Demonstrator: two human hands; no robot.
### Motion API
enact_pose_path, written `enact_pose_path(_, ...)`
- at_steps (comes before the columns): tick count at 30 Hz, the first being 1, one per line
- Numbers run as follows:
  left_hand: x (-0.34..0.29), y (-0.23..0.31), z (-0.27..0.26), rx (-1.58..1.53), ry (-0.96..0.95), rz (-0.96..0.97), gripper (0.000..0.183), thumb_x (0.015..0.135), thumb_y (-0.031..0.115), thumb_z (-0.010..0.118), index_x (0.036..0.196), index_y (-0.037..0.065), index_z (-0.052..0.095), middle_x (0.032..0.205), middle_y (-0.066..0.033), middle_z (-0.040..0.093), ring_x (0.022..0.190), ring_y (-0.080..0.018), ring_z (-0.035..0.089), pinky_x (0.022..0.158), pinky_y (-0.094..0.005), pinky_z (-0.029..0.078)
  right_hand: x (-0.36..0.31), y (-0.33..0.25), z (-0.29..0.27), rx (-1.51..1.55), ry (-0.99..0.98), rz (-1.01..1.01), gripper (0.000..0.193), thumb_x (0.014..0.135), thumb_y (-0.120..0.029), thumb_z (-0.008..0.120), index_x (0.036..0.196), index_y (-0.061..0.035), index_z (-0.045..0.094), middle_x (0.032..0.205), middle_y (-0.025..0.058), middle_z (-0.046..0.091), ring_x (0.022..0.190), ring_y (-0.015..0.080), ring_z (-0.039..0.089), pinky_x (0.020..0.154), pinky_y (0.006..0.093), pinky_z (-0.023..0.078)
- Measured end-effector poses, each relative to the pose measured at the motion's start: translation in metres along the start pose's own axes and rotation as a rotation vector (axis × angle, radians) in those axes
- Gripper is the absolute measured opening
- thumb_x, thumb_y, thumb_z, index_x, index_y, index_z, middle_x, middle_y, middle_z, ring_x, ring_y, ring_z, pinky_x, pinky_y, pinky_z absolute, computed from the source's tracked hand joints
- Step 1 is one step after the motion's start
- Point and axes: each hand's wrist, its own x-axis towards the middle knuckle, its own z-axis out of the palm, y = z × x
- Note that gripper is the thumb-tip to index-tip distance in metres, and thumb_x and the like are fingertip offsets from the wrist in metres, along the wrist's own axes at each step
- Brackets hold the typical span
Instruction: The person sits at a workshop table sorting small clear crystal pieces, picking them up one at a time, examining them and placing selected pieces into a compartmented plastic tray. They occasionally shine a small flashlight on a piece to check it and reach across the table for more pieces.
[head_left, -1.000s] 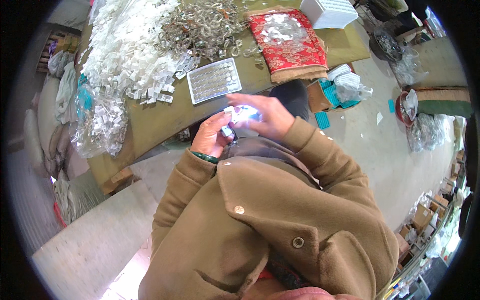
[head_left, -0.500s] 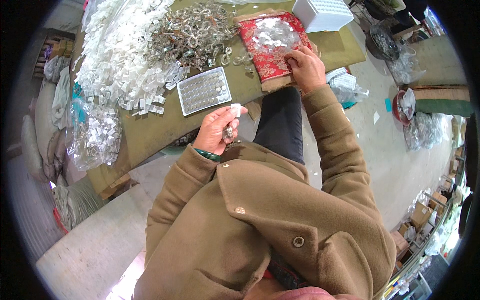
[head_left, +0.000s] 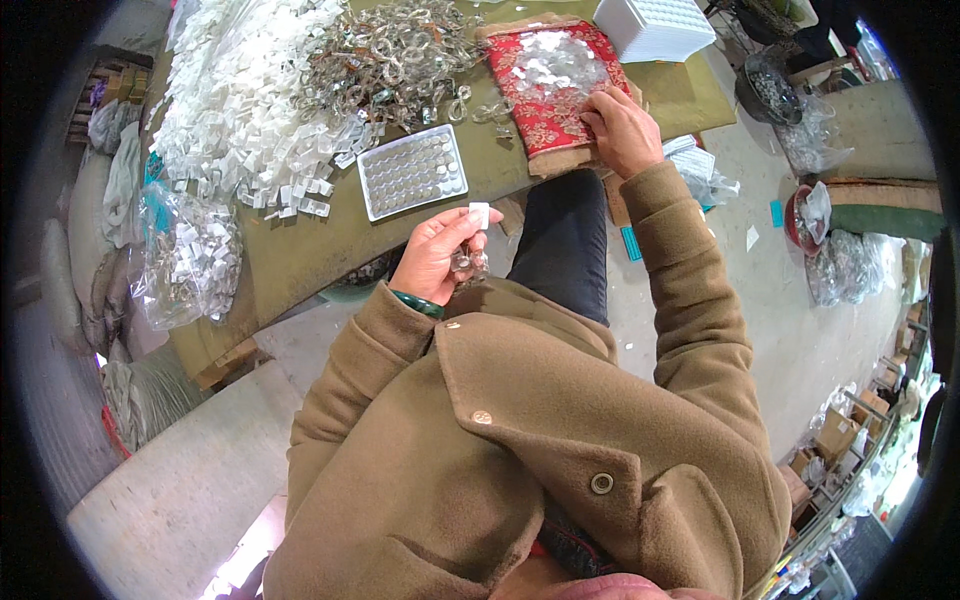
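Since half a second ago the right hand (head_left: 622, 128) has settled further onto the red patterned cushion (head_left: 553, 85), fingers curled down among the clear flat pieces (head_left: 548, 62) scattered on it; whether its grip has closed on one I cannot tell, as the fingertips are tucked under. The left hand (head_left: 440, 256) has stayed close to the chest, its grip pinched together on a small white tag (head_left: 479, 214) with a clear glassy piece (head_left: 467, 264) hanging just below, kept off the bench (head_left: 320, 240) probably so both parts stay together while the other hand fetches. A green bangle (head_left: 417, 304) sits at that wrist.

Just beyond the left hand lies a clear compartment tray (head_left: 413, 171), most cells filled. Behind it spread a heap of white tags (head_left: 240, 110) and a tangle of clear rings (head_left: 390, 60). A white crate (head_left: 655, 25) stands past the cushion; bagged tags (head_left: 190, 255) lie at the bench's left end. The person's dark-trousered knee (head_left: 565, 245) rises between the two hands
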Motion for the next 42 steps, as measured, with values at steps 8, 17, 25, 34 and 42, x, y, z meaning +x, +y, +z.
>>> enact_pose_path(8,-0.006,-0.001,0.001,-0.014,-0.026,0.01,0.036,0.101,0.027,0.044,0.12,-0.001,0.056,0.082,-0.0001,0.061,0.065,-0.0059,0.057,0.053,-0.0174,0.043,-0.013,-0.006,-0.011,0.251,0.081,0.092,0.008,0.087,-0.013,0.061,0.09,-0.0056,0.06,0.085,0.0122,0.063,0.08,0.0304,0.063,0.071,0.0373,0.049)
enact_pose_path(17,-0.021,0.007,-0.012,-0.15,-0.123,0.129,0.039,0.097,0.034,0.053,0.118,0.002,0.055,0.1,-0.0067,0.065,0.078,-0.0098,0.061,0.052,-0.0191,0.042,-0.013,-0.079,-0.019,1.49,-0.113,0.481,0.015,0.09,-0.005,0.06,0.103,0.002,0.063,0.096,0.0073,0.067,0.084,0.0134,0.066,0.076,0.0242,0.054)
enact_pose_path(25,-0.04,0.015,-0.026,-0.236,-0.089,0.246,0.034,0.097,0.03,0.054,0.115,0.001,0.057,0.095,-0.0048,0.064,0.066,-0.0063,0.053,0.051,-0.0182,0.042,-0.018,-0.15,-0.005,1.73,-0.356,0.467,0.014,0.092,-0.008,0.059,0.103,0.0004,0.06,0.098,0.0116,0.068,0.087,0.0174,0.067,0.077,0.0295,0.055)
enact_pose_path(34,-0.051,0.02,-0.033,-0.333,0.028,0.304,0.029,0.096,0.031,0.055,0.111,0.006,0.057,0.093,-0.0047,0.062,0.065,-0.0046,0.052,0.047,-0.0184,0.043,-0.027,-0.208,0.021,1.53,-0.307,0.28,0.006,0.093,-0.007,0.058,0.094,-0.001,0.058,0.11,0.0138,0.064,0.096,0.0147,0.06,0.088,0.0287,0.046)
enact_pose_path(42,-0.052,0.019,-0.046,-0.393,0.046,0.277,0.027,0.097,0.031,0.055,0.105,0.005,0.059,0.086,-0.0023,0.061,0.069,-0.0059,0.055,0.052,-0.0194,0.045,-0.031,-0.213,0.035,1.33,-0.306,0.208,0.012,0.089,0.0,0.058,0.1,0.0027,0.062,0.092,0.0034,0.063,0.083,0.0096,0.059,0.075,0.0249,0.05)
